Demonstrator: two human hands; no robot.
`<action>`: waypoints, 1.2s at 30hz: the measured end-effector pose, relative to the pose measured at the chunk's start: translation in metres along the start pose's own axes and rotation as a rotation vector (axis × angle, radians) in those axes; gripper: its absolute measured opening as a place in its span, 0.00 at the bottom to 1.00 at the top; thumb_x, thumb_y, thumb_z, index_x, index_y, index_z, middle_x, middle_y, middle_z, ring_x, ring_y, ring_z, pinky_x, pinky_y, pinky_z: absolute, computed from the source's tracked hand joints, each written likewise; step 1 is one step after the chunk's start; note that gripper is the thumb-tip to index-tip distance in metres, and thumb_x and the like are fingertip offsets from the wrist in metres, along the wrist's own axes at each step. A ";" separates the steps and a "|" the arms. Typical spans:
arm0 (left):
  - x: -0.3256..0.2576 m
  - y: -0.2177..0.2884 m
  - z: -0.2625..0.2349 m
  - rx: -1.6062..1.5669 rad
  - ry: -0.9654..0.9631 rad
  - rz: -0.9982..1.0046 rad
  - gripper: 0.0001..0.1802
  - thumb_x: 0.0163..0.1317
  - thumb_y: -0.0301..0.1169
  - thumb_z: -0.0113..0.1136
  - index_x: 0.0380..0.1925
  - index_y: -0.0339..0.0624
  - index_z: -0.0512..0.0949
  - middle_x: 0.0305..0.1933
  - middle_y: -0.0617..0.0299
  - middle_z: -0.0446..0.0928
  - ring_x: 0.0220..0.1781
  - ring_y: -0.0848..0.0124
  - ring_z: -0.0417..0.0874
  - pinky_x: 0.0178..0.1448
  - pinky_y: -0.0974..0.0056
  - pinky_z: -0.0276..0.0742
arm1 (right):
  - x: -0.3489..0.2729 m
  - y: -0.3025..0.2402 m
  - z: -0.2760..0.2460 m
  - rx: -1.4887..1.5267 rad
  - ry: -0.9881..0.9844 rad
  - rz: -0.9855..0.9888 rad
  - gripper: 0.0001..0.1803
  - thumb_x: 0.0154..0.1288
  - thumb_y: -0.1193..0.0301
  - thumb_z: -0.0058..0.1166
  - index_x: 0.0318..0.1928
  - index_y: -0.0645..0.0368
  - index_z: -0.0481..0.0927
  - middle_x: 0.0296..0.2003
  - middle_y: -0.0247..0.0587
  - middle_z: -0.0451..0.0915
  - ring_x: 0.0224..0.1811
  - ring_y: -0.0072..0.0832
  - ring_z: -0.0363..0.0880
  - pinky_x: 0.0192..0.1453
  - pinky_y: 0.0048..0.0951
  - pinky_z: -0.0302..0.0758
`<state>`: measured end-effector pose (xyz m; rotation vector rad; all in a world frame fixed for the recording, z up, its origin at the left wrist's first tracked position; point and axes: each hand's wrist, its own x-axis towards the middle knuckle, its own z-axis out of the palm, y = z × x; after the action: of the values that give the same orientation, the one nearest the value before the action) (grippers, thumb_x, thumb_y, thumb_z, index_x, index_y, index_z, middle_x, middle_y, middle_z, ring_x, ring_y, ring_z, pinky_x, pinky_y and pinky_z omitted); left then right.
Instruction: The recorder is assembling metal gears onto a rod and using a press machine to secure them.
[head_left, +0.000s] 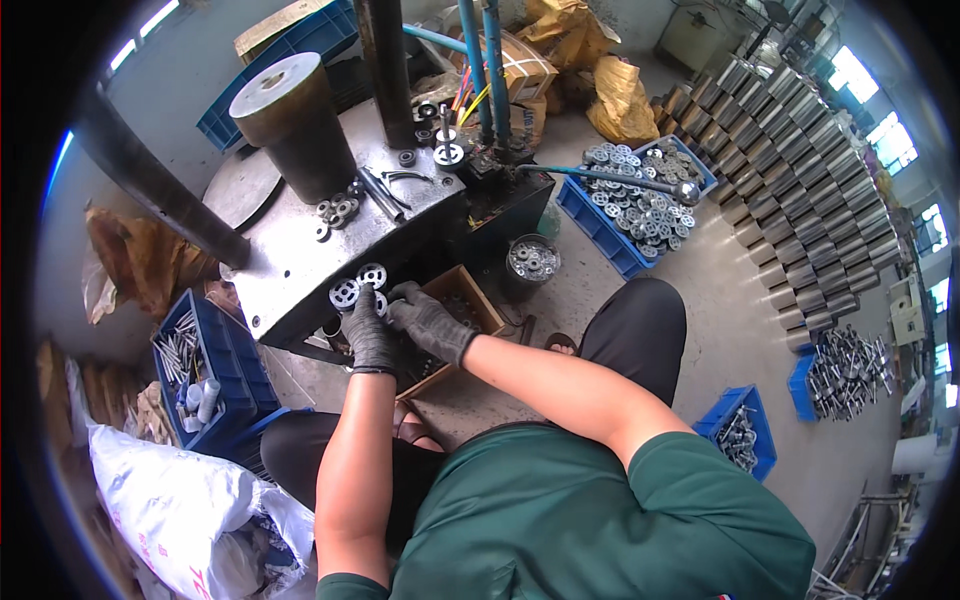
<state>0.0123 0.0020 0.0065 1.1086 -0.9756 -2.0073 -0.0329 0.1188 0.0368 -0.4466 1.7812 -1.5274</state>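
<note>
Gripping round metal wheel parts (pixel 358 287) at the edge of the steel machine table (pixel 290 250), my gloved left hand (pixel 367 330) is closed around them. My gloved right hand (pixel 430 322) sits just beside it, fingers curled; I cannot tell whether it holds anything. Under both hands lies a cardboard box (pixel 470 292); a blue crate (pixel 225 370) of bolts stands left of the left hand.

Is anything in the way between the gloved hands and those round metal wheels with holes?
No. The left hand already touches the round metal wheels at the steel table's edge. The right hand sits just beside them, with nothing visible between.
</note>
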 end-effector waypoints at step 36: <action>-0.055 -0.003 0.079 -0.004 -0.609 -0.457 0.10 0.78 0.33 0.50 0.55 0.45 0.70 0.46 0.52 0.82 0.41 0.59 0.88 0.37 0.58 0.88 | 0.079 -0.303 -0.115 -0.510 0.138 -0.738 0.33 0.65 0.59 0.72 0.62 0.66 0.76 0.41 0.41 0.84 0.40 0.23 0.84 0.40 0.25 0.83</action>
<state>-0.0335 0.0707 0.0550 0.7664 -1.0691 -2.8166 -0.2278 0.0751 0.3043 -1.4015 2.2581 -1.5620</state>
